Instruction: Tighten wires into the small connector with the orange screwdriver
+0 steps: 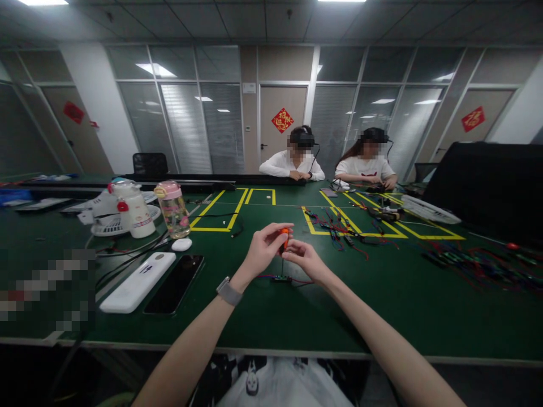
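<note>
Left hand [263,249] pinches the orange screwdriver [284,240] handle, shaft upright, tip down on small board [280,278] near the table's [382,316] front edge; right hand [306,259] lightly closed beside the shaft.

A black phone [175,284], white power bank [138,281], pink-capped bottle [172,208] and white jug [134,207] sit left; two people [292,161] sit opposite.
</note>
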Demonstrator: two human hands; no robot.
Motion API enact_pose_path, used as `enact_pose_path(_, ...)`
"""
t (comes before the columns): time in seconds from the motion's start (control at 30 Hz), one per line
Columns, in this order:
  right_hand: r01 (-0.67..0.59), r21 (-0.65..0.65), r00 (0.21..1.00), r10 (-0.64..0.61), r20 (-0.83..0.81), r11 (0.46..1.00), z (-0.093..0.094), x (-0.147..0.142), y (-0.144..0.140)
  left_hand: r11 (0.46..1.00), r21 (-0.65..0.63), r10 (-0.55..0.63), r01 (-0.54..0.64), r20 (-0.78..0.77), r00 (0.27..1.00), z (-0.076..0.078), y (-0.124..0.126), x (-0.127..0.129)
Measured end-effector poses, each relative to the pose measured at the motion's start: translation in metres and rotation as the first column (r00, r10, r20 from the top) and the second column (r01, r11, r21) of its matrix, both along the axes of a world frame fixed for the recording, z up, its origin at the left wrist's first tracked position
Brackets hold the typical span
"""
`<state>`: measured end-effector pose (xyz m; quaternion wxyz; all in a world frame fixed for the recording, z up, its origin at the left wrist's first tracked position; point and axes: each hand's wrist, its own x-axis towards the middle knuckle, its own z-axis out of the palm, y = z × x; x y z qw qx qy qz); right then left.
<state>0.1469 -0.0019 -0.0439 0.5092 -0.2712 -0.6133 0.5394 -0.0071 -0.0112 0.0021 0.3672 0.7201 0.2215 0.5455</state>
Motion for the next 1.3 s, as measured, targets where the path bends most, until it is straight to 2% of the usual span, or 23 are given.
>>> enact_pose_path(0.1,0.01,0.02,0.999,-0.011,0.037,1.0,-0.0009,-0.0011,-0.0012,0.995,0.055,0.082,-0.083,0.006,0.997,-0.0025,0.0013,0.0021)
enact_pose_path(0.2,0.042,0.05,0.999,-0.043,0.031,0.998,-0.0024,-0.0025,-0.0013,0.988,0.114,0.109,-0.107,-0.01,0.994,-0.0048,-0.0008,0.0063)
enact_pose_path(0.4,0.069,0.073,0.996,-0.074,0.06,0.995,-0.0015,0.0006,-0.0013,0.994,0.099,0.045,-0.038,-0.069,0.997,-0.0045,-0.0069,0.0071)
enact_pose_path(0.5,0.072,0.073,0.995,-0.077,0.07,0.995,-0.0019,0.0025,0.0001,0.994,0.099,0.054,-0.046,-0.086,0.995,-0.0036,-0.0071,0.0054)
enact_pose_path(0.6,0.032,0.051,0.999,-0.033,0.024,0.998,-0.003,0.0013,0.0004,0.976,0.164,0.163,-0.145,-0.098,0.982,-0.0041,-0.006,0.0049)
enact_pose_path(0.7,-0.006,0.006,1.0,0.006,-0.002,1.0,-0.0034,-0.002,-0.0019,0.932,0.245,0.3,-0.268,-0.104,0.948,-0.0053,-0.0049,0.0042)
enact_pose_path(0.77,-0.004,-0.006,1.0,0.004,0.015,1.0,-0.0029,-0.0037,-0.0042,0.914,0.278,0.338,-0.296,-0.116,0.934,-0.0052,-0.0051,0.0035)
enact_pose_path(0.87,0.021,0.001,0.999,-0.021,0.042,1.0,-0.0008,-0.0036,-0.0062,0.921,0.297,0.304,-0.254,-0.137,0.943,-0.0032,-0.0069,0.0026)
enact_pose_path(0.93,0.032,0.01,0.998,-0.032,0.05,0.999,0.0008,-0.0021,-0.0063,0.946,0.27,0.221,-0.178,-0.137,0.966,-0.0013,-0.008,0.0025)
enact_pose_path(1.03,0.031,0.032,0.996,-0.034,0.081,0.999,0.0021,0.0008,-0.0053,0.991,0.128,0.053,-0.042,-0.087,0.995,0.0003,-0.0077,0.0028)
enact_pose_path(1.1,0.016,0.045,0.995,-0.021,0.101,0.999,0.0019,0.002,-0.0047,1.0,0.028,-0.001,0.002,-0.037,0.999,0.0002,-0.0064,0.003)
enact_pose_path(1.17,-0.01,0.047,0.995,0.005,0.096,0.999,0.0009,0.0021,-0.0045,0.999,0.007,0.042,-0.042,-0.013,0.999,-0.0006,-0.0048,0.0031)
enact_pose_path(1.3,-0.053,0.03,0.998,0.052,0.046,0.998,-0.0024,-0.0008,-0.0039,0.973,0.106,0.21,-0.206,-0.028,0.977,-0.0037,-0.0032,0.0038)
